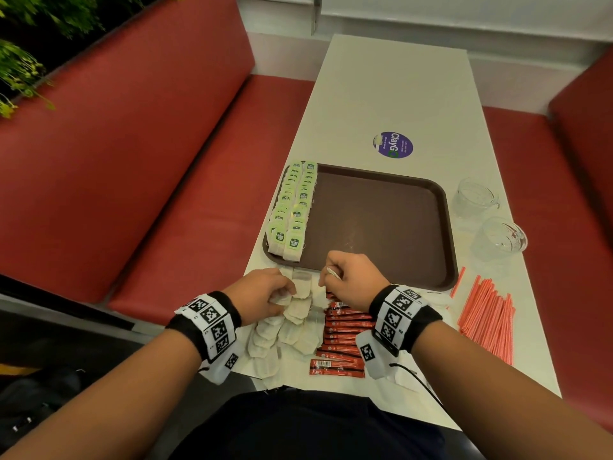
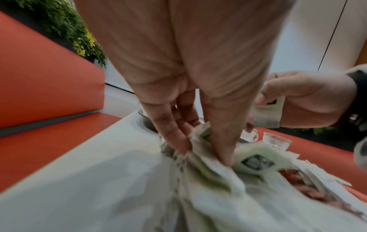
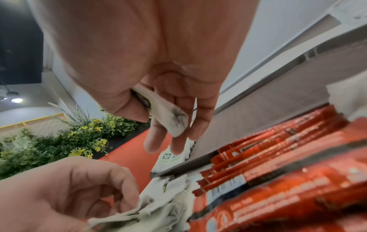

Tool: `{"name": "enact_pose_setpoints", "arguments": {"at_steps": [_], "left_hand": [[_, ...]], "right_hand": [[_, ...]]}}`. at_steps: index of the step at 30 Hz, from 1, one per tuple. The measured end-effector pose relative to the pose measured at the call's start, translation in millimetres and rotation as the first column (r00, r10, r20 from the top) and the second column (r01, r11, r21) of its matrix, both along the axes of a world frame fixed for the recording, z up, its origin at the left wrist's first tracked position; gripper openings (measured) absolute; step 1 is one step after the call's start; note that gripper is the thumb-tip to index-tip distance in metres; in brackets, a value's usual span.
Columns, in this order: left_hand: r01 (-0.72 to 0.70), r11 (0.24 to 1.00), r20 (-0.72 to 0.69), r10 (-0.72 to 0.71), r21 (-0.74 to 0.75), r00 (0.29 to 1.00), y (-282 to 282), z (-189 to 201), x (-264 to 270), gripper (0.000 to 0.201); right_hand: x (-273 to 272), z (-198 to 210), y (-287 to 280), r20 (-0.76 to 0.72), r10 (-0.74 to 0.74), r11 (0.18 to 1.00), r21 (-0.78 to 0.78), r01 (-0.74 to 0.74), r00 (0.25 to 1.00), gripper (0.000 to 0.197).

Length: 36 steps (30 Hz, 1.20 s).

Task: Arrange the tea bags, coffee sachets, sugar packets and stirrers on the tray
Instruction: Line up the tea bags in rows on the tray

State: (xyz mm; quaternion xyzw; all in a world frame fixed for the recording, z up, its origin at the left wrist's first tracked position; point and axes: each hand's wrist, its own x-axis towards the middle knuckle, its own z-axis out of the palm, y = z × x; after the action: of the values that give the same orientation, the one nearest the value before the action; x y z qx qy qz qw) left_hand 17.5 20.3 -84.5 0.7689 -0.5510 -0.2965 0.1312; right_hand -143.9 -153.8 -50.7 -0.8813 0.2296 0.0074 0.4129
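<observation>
Tea-bag step underway. Our left hand (image 1: 265,290) pinched bags from the loose tea bags (image 1: 288,327) on the worktop (image 1: 398,104); right hand (image 1: 351,280) gripped one, probably next for the tray (image 1: 381,224) rows.

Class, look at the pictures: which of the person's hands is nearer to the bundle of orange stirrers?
Right. The right hand is at the tray's near edge, the left hand on the loose tea bags beyond it, farther from the orange stirrers.
</observation>
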Motion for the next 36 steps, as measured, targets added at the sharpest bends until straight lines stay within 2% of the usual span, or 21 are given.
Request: {"name": "enact_pose_setpoints", "arguments": {"at_steps": [4, 8, 14, 17, 19, 26, 31, 33, 36], "left_hand": [[-0.034, 0.999, 0.033, 0.034, -0.007, 0.999, -1, 12, 7, 0.02], [-0.117, 0.984, 0.048, 0.125, -0.137, 0.991, -6, 25, 13, 0.013], [-0.127, 0.944, -0.035, 0.123, -0.305, 0.992, -24, 52, 16, 0.01], [-0.163, 0.907, -0.136, 0.118, -0.388, 0.984, -36, 64, 12, 0.012], [-0.201, 0.889, -0.188, 0.132, -0.411, 0.973, -44, 69, 12, 0.014], [-0.301, 0.823, -0.172, 0.247, -0.482, 0.953, -72, 80, 31, 0.01], [-0.138, 0.94, -0.018, 0.14, -0.312, 0.99, -97, 77, 44, 0.011], [-0.079, 0.956, 0.014, 0.086, -0.282, 0.996, -106, 74, 41, 0.01], [-0.053, 0.937, -0.008, 0.054, -0.346, 0.999, -120, 72, 36, 0.01]], "right_hand": [[5, 2, -1, 0.002, -0.002, 1.0, 0.008, 0.002, 1.0, 0.023], [11, 0, -4, -0.023, 0.03, 0.998, 0.052, -0.028, 0.999, 0.016], [26, -1, -7, 0.023, 0.19, 0.981, -0.034, -0.19, 0.981, 0.042], [35, -1, -8, 0.034, 0.221, 0.975, -0.043, -0.22, 0.975, 0.027], [37, 1, -10, 0.039, 0.182, 0.983, -0.013, -0.182, 0.983, 0.011], [34, -6, -34, 0.068, -0.054, 0.995, 0.089, 0.048, 0.996, 0.014], [32, -6, -54, 0.149, -0.196, 0.97, 0.177, 0.169, 0.969, 0.015], [36, -5, -59, 0.16, -0.211, 0.966, 0.187, 0.18, 0.964, 0.015], [43, -6, -63, 0.161, -0.172, 0.976, 0.16, 0.146, 0.972, 0.002]]}}
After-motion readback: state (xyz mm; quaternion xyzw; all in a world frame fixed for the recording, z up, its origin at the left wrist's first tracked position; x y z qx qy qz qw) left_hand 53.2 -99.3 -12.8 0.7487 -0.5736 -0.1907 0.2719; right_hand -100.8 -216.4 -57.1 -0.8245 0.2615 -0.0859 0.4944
